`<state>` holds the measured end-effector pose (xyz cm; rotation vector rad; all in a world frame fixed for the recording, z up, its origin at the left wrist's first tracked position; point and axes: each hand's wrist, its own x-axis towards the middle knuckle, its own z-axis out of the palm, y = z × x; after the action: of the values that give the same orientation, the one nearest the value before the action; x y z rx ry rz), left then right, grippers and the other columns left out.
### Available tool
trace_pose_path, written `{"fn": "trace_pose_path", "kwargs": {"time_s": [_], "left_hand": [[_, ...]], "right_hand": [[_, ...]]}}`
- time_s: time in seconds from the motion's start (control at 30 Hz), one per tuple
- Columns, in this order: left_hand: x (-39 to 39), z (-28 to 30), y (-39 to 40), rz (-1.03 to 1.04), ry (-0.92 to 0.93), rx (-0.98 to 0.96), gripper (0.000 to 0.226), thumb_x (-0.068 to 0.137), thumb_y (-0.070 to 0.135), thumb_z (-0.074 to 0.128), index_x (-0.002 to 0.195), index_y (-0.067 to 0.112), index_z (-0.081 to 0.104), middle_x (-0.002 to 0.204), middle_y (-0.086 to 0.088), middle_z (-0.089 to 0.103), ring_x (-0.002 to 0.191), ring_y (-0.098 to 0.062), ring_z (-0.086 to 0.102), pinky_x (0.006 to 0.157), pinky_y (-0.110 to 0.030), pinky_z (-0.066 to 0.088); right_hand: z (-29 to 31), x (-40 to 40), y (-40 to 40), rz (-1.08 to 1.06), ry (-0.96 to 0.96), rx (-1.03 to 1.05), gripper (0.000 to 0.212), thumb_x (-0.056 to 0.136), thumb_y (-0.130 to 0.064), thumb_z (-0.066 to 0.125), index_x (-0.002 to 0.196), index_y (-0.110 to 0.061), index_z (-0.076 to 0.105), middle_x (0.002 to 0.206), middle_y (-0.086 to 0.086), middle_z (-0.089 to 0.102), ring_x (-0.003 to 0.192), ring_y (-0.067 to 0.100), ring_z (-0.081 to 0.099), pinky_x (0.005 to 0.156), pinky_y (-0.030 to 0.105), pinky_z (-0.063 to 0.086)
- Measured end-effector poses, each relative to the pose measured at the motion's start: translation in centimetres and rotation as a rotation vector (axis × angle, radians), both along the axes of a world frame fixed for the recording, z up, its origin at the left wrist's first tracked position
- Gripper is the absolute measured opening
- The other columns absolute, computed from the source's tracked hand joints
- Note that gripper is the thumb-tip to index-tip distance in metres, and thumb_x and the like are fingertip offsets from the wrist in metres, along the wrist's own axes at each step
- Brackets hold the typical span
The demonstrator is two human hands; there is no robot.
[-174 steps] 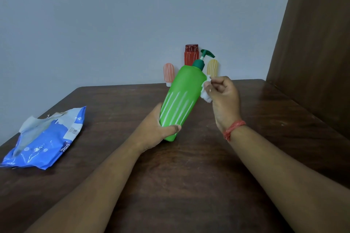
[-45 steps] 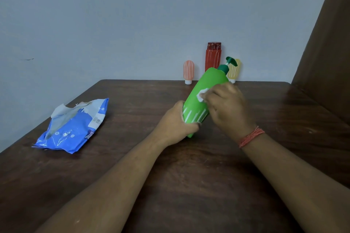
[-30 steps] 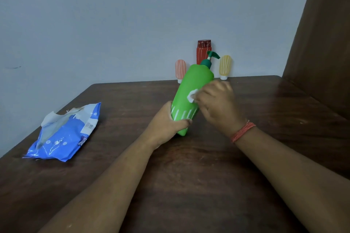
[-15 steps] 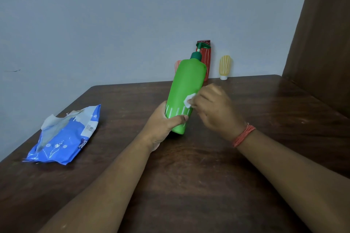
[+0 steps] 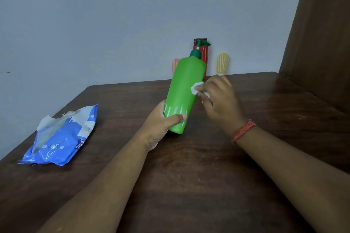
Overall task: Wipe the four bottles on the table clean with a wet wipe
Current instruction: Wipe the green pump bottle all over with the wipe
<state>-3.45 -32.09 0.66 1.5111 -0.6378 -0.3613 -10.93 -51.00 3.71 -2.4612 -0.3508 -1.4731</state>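
Gripping the green pump bottle (image 5: 182,91) low with the left hand (image 5: 161,125), right hand (image 5: 219,100) fingers pinch a wet wipe (image 5: 195,88) against its side, while beyond it red bottle (image 5: 205,56), yellow bottle (image 5: 222,62) and pink bottle (image 5: 174,64) apparently await wiping.

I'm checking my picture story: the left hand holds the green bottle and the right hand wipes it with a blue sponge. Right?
Not quite. In the head view the right hand wipes the green bottle with a white wet wipe, not a blue sponge. The left hand does hold it.
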Motion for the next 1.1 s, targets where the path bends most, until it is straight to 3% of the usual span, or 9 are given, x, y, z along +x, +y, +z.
{"fn": "trace_pose_path", "kwargs": {"time_s": [0.1, 0.17, 0.3, 0.5, 0.67, 0.83, 1.0, 1.1], "left_hand": [[0.1, 0.1, 0.1, -0.005, 0.029, -0.033, 0.068, 0.06, 0.029, 0.084, 0.122, 0.017, 0.059, 0.102, -0.001, 0.072, 0.09, -0.013, 0.068, 0.074, -0.028, 0.053], [0.1, 0.1, 0.2, -0.001, 0.048, -0.059, 0.072, 0.055, 0.034, 0.083, 0.121, 0.016, 0.059, 0.1, 0.0, 0.073, 0.088, -0.014, 0.067, 0.072, -0.027, 0.053], [0.1, 0.0, 0.2, -0.048, 0.018, 0.003, 0.077, 0.055, 0.035, 0.084, 0.124, 0.016, 0.057, 0.098, 0.0, 0.074, 0.086, -0.017, 0.07, 0.073, -0.031, 0.054], [0.3, 0.0, 0.4, -0.014, 0.031, -0.003, 0.082, 0.055, 0.036, 0.085, 0.128, 0.016, 0.055, 0.102, -0.002, 0.073, 0.091, -0.018, 0.069, 0.078, -0.036, 0.053], [-0.2, 0.1, 0.2, -0.036, -0.047, 0.094, 0.058, 0.065, 0.024, 0.081, 0.118, 0.024, 0.057, 0.101, 0.003, 0.074, 0.089, -0.01, 0.071, 0.075, -0.027, 0.055], [0.1, 0.2, 0.5, 0.025, -0.019, 0.032, 0.062, 0.066, 0.024, 0.08, 0.123, 0.019, 0.057, 0.101, 0.004, 0.074, 0.09, -0.01, 0.07, 0.075, -0.026, 0.053], [0.0, 0.1, 0.2, -0.011, -0.091, 0.133, 0.054, 0.067, 0.025, 0.079, 0.116, 0.027, 0.056, 0.107, 0.002, 0.072, 0.093, -0.01, 0.069, 0.08, -0.029, 0.056], [0.0, 0.1, 0.3, 0.02, -0.097, 0.135, 0.051, 0.067, 0.026, 0.078, 0.114, 0.029, 0.056, 0.108, 0.001, 0.071, 0.095, -0.011, 0.069, 0.083, -0.03, 0.056]], "right_hand": [[-0.6, -0.2, 1.1, 0.071, 0.052, -0.175, 0.01, 0.084, -0.001, 0.069, 0.094, -0.004, 0.071, 0.087, 0.01, 0.06, 0.082, 0.027, 0.052, 0.072, 0.033, 0.038], [-0.6, 0.1, 1.4, 0.07, 0.051, -0.179, 0.012, 0.084, 0.001, 0.069, 0.094, -0.005, 0.071, 0.088, 0.01, 0.061, 0.084, 0.026, 0.052, 0.073, 0.032, 0.04], [0.0, -0.1, -0.5, 0.028, -0.05, 0.205, 0.015, 0.087, 0.002, 0.067, 0.099, -0.006, 0.069, 0.097, 0.009, 0.061, 0.093, 0.027, 0.058, 0.082, 0.038, 0.049], [-0.6, -0.3, 0.7, 0.158, 0.095, 0.251, 0.007, 0.09, -0.007, 0.068, 0.097, -0.006, 0.069, 0.097, 0.006, 0.064, 0.091, 0.019, 0.062, 0.078, 0.038, 0.053], [0.2, -0.3, 0.1, 0.095, 0.009, 0.631, 0.008, 0.09, -0.01, 0.068, 0.095, -0.016, 0.068, 0.096, -0.002, 0.066, 0.09, 0.007, 0.062, 0.078, 0.032, 0.055], [-0.9, 0.0, 1.9, 0.233, 0.299, 0.707, 0.01, 0.089, -0.013, 0.07, 0.087, -0.021, 0.064, 0.086, -0.008, 0.068, 0.081, 0.006, 0.064, 0.073, 0.026, 0.056], [0.3, 0.0, 1.0, 0.241, 0.115, 1.013, 0.022, 0.09, -0.005, 0.068, 0.084, -0.025, 0.061, 0.088, -0.008, 0.069, 0.08, 0.002, 0.065, 0.072, 0.021, 0.055], [-0.3, -0.2, 1.6, 0.275, 0.254, 1.016, 0.019, 0.09, -0.006, 0.069, 0.083, -0.022, 0.062, 0.084, -0.006, 0.069, 0.076, 0.002, 0.064, 0.068, 0.02, 0.055]]}}
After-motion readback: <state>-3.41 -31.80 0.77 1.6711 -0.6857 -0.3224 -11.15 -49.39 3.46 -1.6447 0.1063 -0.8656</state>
